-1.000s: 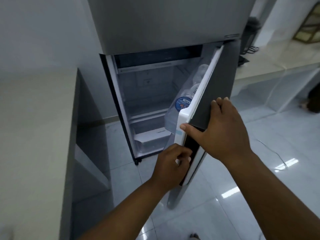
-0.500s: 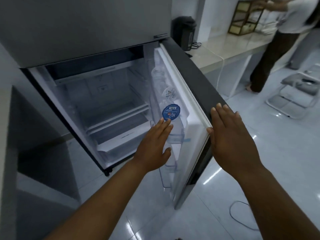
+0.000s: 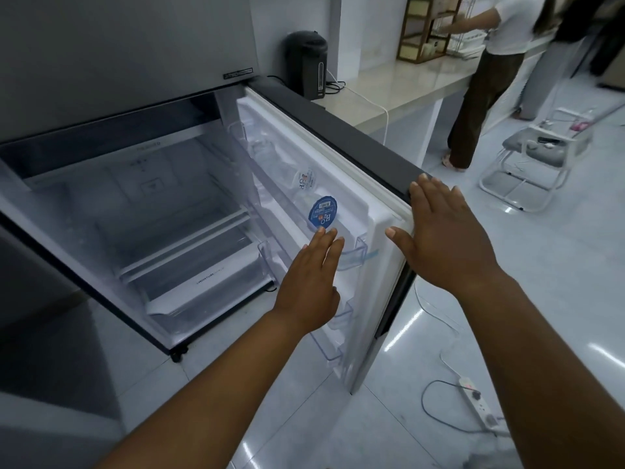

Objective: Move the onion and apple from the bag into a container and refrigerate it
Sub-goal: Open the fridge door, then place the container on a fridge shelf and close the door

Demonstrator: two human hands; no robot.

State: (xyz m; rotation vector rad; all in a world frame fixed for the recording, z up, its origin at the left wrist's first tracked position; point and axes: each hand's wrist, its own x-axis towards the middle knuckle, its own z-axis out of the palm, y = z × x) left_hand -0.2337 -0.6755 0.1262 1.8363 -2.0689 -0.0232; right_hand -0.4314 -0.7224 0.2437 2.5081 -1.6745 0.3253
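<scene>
Fridge (image 3: 142, 211) lower compartment stands wide open; door (image 3: 338, 157) swung out to the right, inner face toward the camera.

Right hand (image 3: 446, 238): fingers spread flat, resting on or just over the door's outer free edge near its top corner. Nothing gripped. Reads as a steadying hand, there to keep the door from swinging shut.

Left hand (image 3: 311, 286): also flat, fingers together and extended, holding nothing. It hovers in front of the door's inner side, fingertips just below a blue-capped bottle (image 3: 323, 213) lying in the door rack (image 3: 351, 257). Whether it touches the rack cannot be told.

Interior: shelves (image 3: 176, 238) look bare; a clear drawer (image 3: 203, 286) sits along the bottom edge of the compartment. No container inside, none in either hand.

Task's things: onion, apple, bag and container are all out of view. Likely the fridge is being opened ahead of time and the load must be fetched from elsewhere, or the space is being checked for room.

Surroundings: a dark kettle-like pot (image 3: 306, 64) at the near end of the counter (image 3: 406, 86) beside the fridge; another person (image 3: 487, 72) at the counter's far end; a power strip (image 3: 478, 404) on the floor near the door's bottom corner. Trip risk when carrying.
</scene>
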